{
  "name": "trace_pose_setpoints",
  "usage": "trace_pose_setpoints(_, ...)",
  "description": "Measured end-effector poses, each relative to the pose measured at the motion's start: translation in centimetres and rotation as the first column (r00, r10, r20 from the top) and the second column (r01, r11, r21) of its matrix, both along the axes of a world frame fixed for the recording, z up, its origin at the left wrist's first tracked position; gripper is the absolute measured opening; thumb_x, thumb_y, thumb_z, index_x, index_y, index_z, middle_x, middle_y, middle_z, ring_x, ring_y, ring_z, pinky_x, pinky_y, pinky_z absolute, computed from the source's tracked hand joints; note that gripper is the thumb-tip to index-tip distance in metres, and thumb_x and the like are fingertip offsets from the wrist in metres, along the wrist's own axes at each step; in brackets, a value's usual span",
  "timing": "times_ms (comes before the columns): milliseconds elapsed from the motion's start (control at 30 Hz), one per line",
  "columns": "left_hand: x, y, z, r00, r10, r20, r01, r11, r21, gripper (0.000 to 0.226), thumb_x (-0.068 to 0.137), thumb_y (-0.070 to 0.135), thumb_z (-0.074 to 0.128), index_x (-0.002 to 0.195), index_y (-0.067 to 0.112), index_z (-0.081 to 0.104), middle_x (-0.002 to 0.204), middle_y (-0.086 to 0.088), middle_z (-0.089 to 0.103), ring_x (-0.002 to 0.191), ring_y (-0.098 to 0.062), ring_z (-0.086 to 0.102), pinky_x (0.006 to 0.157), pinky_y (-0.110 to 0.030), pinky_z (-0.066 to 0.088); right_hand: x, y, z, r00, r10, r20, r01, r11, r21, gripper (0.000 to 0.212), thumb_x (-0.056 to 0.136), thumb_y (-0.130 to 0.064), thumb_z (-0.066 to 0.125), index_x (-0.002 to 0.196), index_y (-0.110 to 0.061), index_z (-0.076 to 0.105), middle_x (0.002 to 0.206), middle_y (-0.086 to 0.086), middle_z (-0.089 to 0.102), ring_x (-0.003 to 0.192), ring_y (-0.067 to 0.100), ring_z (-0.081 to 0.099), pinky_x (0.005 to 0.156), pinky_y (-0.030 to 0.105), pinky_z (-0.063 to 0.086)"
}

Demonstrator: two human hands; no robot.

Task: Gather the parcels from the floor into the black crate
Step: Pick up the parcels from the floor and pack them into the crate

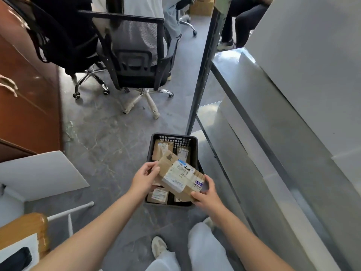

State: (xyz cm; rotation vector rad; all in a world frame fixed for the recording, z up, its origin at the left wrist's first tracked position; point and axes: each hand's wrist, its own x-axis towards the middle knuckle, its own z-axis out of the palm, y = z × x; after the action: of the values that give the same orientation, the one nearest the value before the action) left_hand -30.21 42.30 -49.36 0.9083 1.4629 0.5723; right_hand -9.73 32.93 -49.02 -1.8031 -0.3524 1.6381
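A black plastic crate (192,140) stands on the grey floor beside a metal shelf post. Several brown cardboard parcels with white labels lie inside it, among them one at the far end (162,150) and one at the near end (157,195). I hold a larger brown parcel (180,176) with white shipping labels tilted just above the crate's middle. My left hand (145,177) grips its left end. At its near right corner, my right hand (207,196) holds it from below.
A metal shelving unit (254,122) runs along the right. Two wheeled office chairs (134,55) with seated people stand ahead. A brown wooden cabinet (29,98) is at the left, a white board (39,173) leans below it. My shoe (159,248) is near the crate.
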Motion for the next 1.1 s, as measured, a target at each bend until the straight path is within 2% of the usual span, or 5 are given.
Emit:
trace_pose_setpoints(200,5.0,6.9,-0.2,0.99,-0.143,-0.006,0.143,0.989,-0.04,0.035,0.098,0.029,0.058,0.129,0.044,0.059,0.128,0.006,0.058,0.115,-0.019,0.056,0.082,-0.045,0.058,3.0,4.5,-2.0,0.993,-0.097,-0.06,0.094,0.994,-0.057,0.079,0.088,0.005,0.063,0.14,-0.04,0.023,0.117,0.008,0.058,0.108,0.025,0.064,0.08,0.034,0.06)
trace_pose_setpoints(467,13.0,16.7,-4.7,0.983,-0.185,0.014,0.186,0.978,-0.095,0.038,0.098,0.012,0.056,0.122,0.042,0.057,0.127,0.004,0.058,0.105,-0.018,0.065,0.068,-0.033,0.06,6.2,14.0,-7.4,0.933,-0.302,-0.195,0.261,0.942,-0.213,0.04,0.1,-0.014,0.051,0.129,-0.026,0.026,0.121,0.012,0.059,0.1,0.024,0.069,0.091,0.036,0.056)
trace_pose_setpoints(767,16.5,21.4,-18.9,0.949,-0.313,-0.047,0.305,0.943,-0.137,0.045,0.094,0.014,0.062,0.117,0.051,0.05,0.117,0.018,0.056,0.11,-0.011,0.06,0.088,-0.045,0.058,6.5,18.6,-18.8,0.894,-0.419,-0.16,0.329,0.855,-0.401,0.044,0.096,-0.003,0.051,0.131,-0.024,0.034,0.121,0.016,0.063,0.105,0.031,0.067,0.093,0.041,0.055)
trace_pose_setpoints(1000,14.9,23.9,-31.6,0.936,-0.339,-0.101,0.317,0.931,-0.182,0.053,0.091,0.013,0.066,0.125,0.046,0.043,0.119,0.012,0.056,0.103,-0.01,0.062,0.085,-0.042,0.059,5.6,22.0,-30.2,0.897,-0.416,-0.147,0.328,0.851,-0.409,0.047,0.099,-0.01,0.049,0.138,-0.028,0.029,0.124,0.015,0.062,0.109,0.031,0.065,0.088,0.036,0.055)
trace_pose_setpoints(1100,15.7,24.6,-36.9,0.884,-0.432,-0.176,0.409,0.899,-0.153,0.056,0.091,0.014,0.066,0.13,0.045,0.039,0.118,0.007,0.058,0.096,-0.006,0.061,0.073,-0.026,0.057,4.7,22.9,-35.6,0.861,-0.497,-0.108,0.414,0.808,-0.419,0.045,0.103,-0.026,0.046,0.143,-0.029,0.024,0.13,0.013,0.057,0.118,0.031,0.06,0.1,0.042,0.05)
